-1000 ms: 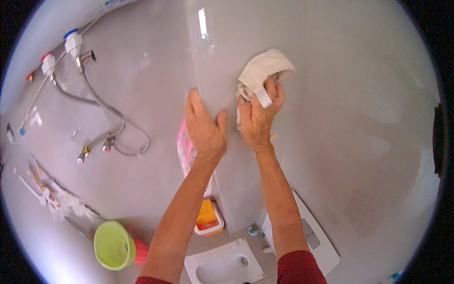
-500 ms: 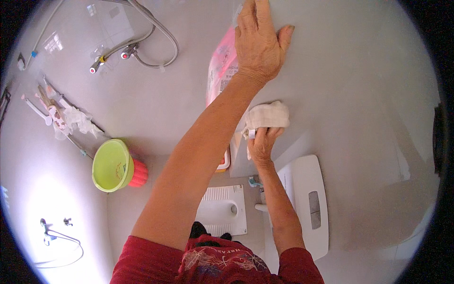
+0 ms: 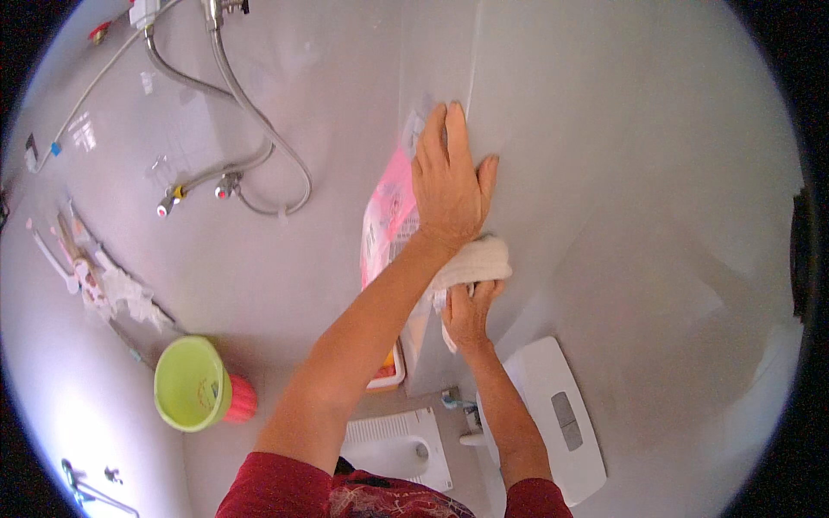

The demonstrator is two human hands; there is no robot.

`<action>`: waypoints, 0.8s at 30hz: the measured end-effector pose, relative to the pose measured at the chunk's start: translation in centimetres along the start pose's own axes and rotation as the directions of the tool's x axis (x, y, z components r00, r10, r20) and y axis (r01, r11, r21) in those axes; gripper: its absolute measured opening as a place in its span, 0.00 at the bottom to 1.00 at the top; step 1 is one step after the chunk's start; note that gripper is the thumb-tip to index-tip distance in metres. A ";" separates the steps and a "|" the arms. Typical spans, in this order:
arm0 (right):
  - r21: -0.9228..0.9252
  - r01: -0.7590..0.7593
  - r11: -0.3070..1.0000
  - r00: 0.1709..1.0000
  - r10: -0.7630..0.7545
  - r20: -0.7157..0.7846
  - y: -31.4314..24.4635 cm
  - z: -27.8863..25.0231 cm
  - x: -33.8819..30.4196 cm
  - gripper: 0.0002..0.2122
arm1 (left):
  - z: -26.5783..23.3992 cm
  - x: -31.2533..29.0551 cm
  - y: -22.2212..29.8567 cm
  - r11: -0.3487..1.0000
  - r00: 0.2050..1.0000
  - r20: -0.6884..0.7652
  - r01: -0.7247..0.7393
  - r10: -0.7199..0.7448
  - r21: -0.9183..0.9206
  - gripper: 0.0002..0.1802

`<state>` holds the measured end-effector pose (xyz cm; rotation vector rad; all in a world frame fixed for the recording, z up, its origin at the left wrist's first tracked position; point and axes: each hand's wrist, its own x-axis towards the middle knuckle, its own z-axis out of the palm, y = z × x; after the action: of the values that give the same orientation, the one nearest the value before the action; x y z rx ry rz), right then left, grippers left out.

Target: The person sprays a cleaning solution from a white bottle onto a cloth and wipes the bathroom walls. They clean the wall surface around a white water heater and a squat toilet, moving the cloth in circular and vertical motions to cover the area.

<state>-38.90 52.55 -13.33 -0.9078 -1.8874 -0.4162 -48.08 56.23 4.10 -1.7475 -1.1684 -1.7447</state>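
My left hand (image 3: 451, 186) is stretched out flat with its fingers extended, reaching up against the grey wall. It overlaps the upper part of a pink and clear plastic bag (image 3: 380, 220) that hangs there. Below it, my right hand (image 3: 471, 318) grips a folded off-white cloth (image 3: 482, 259), which appears pressed to the wall surface. A loose end of that cloth droops beside the fingers. My left wrist and forearm hide part of the bag and the cloth's left edge.
At left are a green basin (image 3: 192, 384) beside a red bucket (image 3: 242, 399), hanging brushes and gloves (image 3: 95, 281), and wall taps (image 3: 226, 184) with looping hoses. Below lie a squat toilet (image 3: 393, 445) and a white cistern (image 3: 553, 414). An orange and white container (image 3: 390, 371) sits behind my left forearm.
The view has tilted upward, so the fixtures sit lower and more of the hoses shows. My right hand and the cloth appear closer to my left wrist; the left hand stays by the bag.
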 end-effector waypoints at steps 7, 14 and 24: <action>-0.151 0.016 0.988 0.988 -0.039 -0.152 -0.6 -0.8 5.0 0.10 | -2.3 0.3 -0.5 0.954 0.974 0.224 0.080 -0.014 -0.289 0.39; -0.515 0.162 0.841 0.916 -0.323 -0.239 -3.4 -6.3 15.6 0.14 | -5.8 -1.1 -5.4 0.708 0.951 0.281 0.290 -0.134 -0.645 0.39; -0.797 0.386 0.466 0.923 -0.201 0.329 -8.4 -8.5 22.8 0.14 | -2.4 -6.1 -3.4 0.974 0.877 0.481 0.107 0.002 -0.199 0.47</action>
<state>-45.66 51.04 11.43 -1.2650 -1.9959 -1.6614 -51.38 54.64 -2.28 -2.4032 -1.2551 -1.5611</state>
